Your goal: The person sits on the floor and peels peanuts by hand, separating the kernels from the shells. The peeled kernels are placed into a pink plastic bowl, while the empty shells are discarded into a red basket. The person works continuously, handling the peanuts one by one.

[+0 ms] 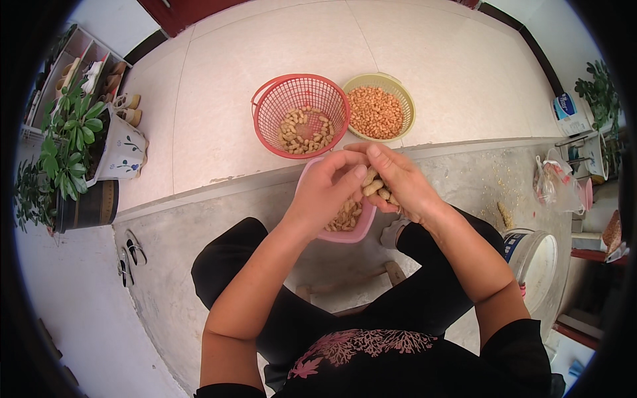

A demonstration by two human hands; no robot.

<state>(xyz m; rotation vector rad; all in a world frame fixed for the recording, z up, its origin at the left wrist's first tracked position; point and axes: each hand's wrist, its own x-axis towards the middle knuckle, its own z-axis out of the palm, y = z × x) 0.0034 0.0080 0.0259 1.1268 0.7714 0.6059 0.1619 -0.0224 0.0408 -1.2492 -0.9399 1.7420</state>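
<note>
Several unshelled peanuts lie in the curled palm of my right hand. My left hand meets it above a pink plastic basin, its fingertips touching the right hand's fingers; whether a peanut is between them is hidden. Peanut shells lie in the basin, partly covered by my left hand. Beyond my hands, a red plastic basket with a handle holds unshelled peanuts around its bottom. Touching it on the right, a yellow-green plastic basket is well filled with shelled peanut kernels.
Both baskets stand on a raised tiled floor, whose edge crosses before me. Potted plants and a shoe rack are at left. A white bucket, a plastic bag and scattered crumbs are at right.
</note>
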